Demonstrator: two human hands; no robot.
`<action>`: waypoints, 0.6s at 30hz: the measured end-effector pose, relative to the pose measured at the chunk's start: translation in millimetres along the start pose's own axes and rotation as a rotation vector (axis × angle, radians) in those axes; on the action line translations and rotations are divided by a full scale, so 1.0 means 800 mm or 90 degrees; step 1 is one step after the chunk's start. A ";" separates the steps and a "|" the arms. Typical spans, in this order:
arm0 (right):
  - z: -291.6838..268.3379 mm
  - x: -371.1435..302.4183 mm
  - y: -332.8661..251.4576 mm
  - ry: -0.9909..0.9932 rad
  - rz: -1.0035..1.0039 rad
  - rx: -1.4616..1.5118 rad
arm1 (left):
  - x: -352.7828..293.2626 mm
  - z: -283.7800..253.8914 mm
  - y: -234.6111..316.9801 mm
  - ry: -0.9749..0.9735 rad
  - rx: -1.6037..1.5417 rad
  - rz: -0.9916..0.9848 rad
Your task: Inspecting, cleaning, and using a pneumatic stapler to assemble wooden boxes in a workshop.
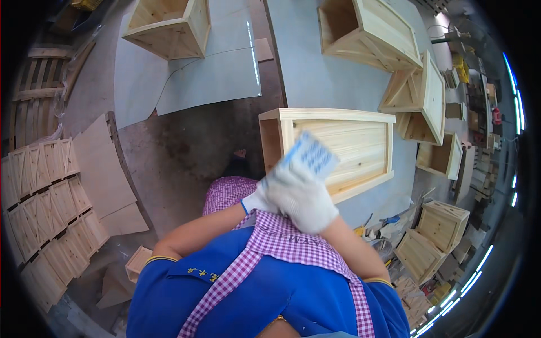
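Observation:
Both my hands wear white knitted gloves and are together in front of the purple checked apron (287,227). They hold a white sheet with blue print (315,153), slightly blurred; its kind is not plain. My right hand (304,204) is closed on its lower part, and its back covers some of the sheet. My left hand (257,199) is closed at the sheet's lower left edge, with its fingers partly hidden behind the right hand. Just beyond the hands, a pale wooden box (344,119) with a framed panel lies on a grey work table (304,84). The sheet overlaps the box in view.
Further wooden boxes (369,34) stand at the table's far right, and one (169,39) stands on a grey board at the far left. Framed panels (51,214) stand stacked in rows at left. Tools and scraps (389,225) lie on the right, near two more boxes (431,242).

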State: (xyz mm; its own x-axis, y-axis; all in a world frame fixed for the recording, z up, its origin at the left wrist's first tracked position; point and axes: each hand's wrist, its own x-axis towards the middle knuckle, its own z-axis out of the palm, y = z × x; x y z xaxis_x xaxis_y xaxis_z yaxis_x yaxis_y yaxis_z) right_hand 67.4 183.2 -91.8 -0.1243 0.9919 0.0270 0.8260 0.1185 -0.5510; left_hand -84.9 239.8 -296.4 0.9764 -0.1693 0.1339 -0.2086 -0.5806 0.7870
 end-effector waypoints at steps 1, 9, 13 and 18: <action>0.001 -0.030 -0.010 -0.010 0.011 0.035 | 0.015 -0.055 0.023 -0.130 -0.056 -0.107; 0.005 -0.151 0.055 0.243 0.430 -0.216 | 0.115 -0.172 -0.026 0.191 -0.687 -0.269; -0.007 -0.172 0.068 0.260 0.511 -0.192 | 0.151 -0.190 0.009 0.291 -0.887 -0.369; -0.026 -0.222 0.025 0.506 0.444 -0.280 | 0.144 -0.167 0.094 0.248 -0.596 -0.259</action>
State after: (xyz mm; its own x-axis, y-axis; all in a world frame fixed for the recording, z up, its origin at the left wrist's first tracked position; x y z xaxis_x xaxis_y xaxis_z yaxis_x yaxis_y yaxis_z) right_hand 117.6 10.2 -90.4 0.6898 0.5784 0.4354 0.7189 -0.6186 -0.3172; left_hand 19.3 283.5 -141.3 0.9477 0.2579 -0.1879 0.0971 0.3279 0.9397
